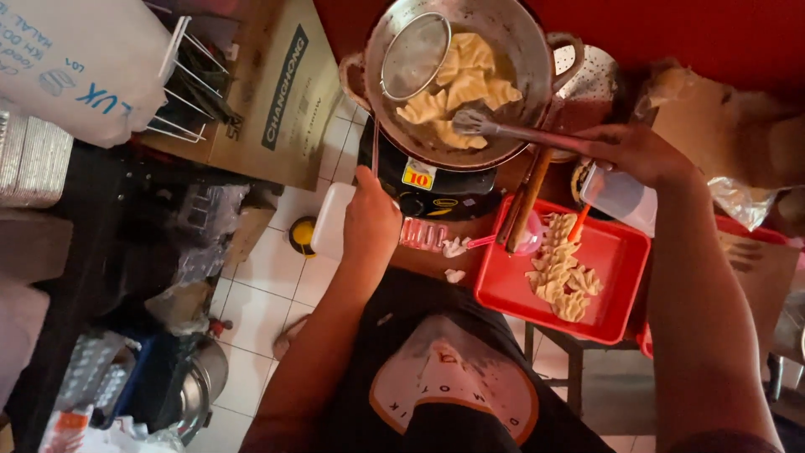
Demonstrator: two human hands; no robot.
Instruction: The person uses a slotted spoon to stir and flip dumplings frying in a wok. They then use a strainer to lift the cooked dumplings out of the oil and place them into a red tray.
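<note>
A metal wok [524, 50] sits on a black cooker [436, 193] at the top centre, holding several pale dumplings [457, 92] in oil. My left hand [369, 220] grips the long handle of a round wire strainer [413, 57] that rests inside the wok's left side. My right hand [633, 153] holds a metal utensil [495, 127] by its handle, with its tip among the dumplings near the wok's front.
A red tray [511, 289] with raw dumplings [563, 270] lies right of the cooker. Wooden chopsticks [527, 201] lean over its edge. A clear container [620, 195] sits under my right wrist. Cardboard [281, 101], a white sack [80, 63] and a metal pot [201, 386] stand left over tiled floor.
</note>
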